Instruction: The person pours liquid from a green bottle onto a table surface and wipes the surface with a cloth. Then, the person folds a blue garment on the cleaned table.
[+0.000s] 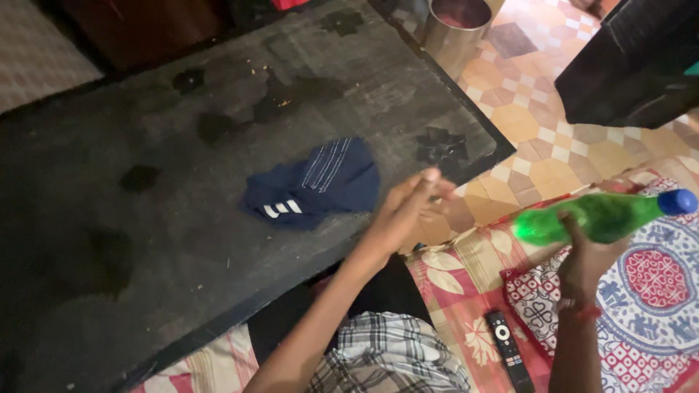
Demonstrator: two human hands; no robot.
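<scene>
Here, in the head view, the right hand (pixel 588 255) grips 1 green bottle (pixel 593 217) at mid-body, tilted with its blue cap (pixel 678 201) to the right, over the patterned bedding (pixel 655 306). It looks light, smooth, perhaps slippery; the middle suits a firm hold. The left hand (pixel 408 207) hovers empty, fingers loosely extended, near a soft navy cloth (pixel 313 185) on the dark surface (pixel 145 218).

A green plastic bottle (pixel 601 217) with a blue cap lay nearly horizontal in the air, cap toward the right, gripped around its middle. A crumpled navy cloth (pixel 313 185) with white stripes lay on the dark table (pixel 145 218) near its front edge.
</scene>
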